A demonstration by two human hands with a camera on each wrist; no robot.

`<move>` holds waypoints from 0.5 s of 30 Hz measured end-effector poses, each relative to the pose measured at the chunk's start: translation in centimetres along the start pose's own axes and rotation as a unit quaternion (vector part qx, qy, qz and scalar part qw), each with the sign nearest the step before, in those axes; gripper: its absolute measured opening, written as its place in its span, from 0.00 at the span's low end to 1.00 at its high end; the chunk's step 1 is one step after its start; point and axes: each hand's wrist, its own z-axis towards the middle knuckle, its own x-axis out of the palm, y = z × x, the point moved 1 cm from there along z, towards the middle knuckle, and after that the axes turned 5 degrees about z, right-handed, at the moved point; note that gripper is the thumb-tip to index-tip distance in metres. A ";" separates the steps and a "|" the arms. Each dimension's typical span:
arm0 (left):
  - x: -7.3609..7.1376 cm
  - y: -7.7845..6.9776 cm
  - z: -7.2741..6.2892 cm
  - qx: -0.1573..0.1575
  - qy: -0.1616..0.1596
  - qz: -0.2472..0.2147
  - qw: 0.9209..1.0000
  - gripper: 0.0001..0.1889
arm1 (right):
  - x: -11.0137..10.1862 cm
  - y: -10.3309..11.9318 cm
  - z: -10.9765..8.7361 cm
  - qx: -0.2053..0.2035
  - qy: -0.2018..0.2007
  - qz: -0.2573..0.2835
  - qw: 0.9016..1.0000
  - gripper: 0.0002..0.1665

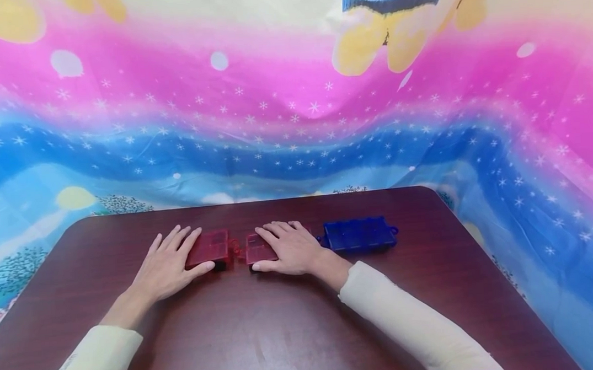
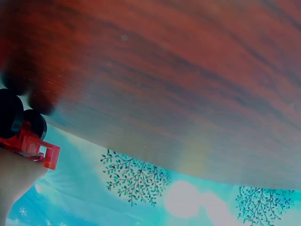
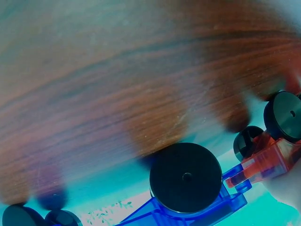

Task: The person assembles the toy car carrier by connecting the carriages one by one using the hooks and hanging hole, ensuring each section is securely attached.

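Observation:
In the head view, my left hand (image 1: 168, 262) holds a clear red toy train car (image 1: 214, 246), thumb along its near side and fingers toward its far side. My right hand (image 1: 291, 248) grips a second clear red toy train car (image 1: 259, 248) from above, covering much of it. Red couplers (image 1: 236, 249) lie between the two cars; whether they are linked cannot be told. To the right sits a clear blue toy train car (image 1: 360, 234). Its blue coupler (image 3: 240, 181) meets a red coupler (image 3: 244, 172) in the right wrist view.
The cars stand in a row on a dark brown wooden table (image 1: 263, 330) with rounded corners. A patterned cloth (image 1: 283, 119) hangs behind and beside it. Black wheels (image 3: 186, 177) show under the blue car.

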 end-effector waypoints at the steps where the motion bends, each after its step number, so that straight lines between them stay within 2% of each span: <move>1: 0.0 0.0 0.0 0.000 0.000 -0.001 1.000 0.51 | 0.0 0.0 0.0 0.000 0.002 0.000 1.000 0.57; 15: 0.0 0.2 -0.1 -0.001 -0.007 -0.001 1.000 0.50 | -0.2 0.0 -0.1 -0.002 -0.001 0.004 1.000 0.57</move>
